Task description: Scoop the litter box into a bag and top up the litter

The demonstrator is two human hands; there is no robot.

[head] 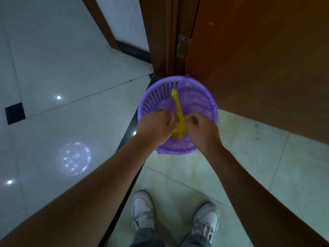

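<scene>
- The yellow bag sits over the purple basket, which stands on the floor beside a brown door.
- Left hand and right hand flank the bag, their fingers curled and pinching it.
- A purple liner drapes the basket's rim.

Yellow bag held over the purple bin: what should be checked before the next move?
1. Grip by the left hand and right hand on the yellow bag: ok.
2. Yellow bag above the purple bin opening: ok.
3. Bag's neck knotted shut: cannot tell, hands hide it.
4. Rim fully covered by the purple liner: not ok, left wall bare.
</scene>
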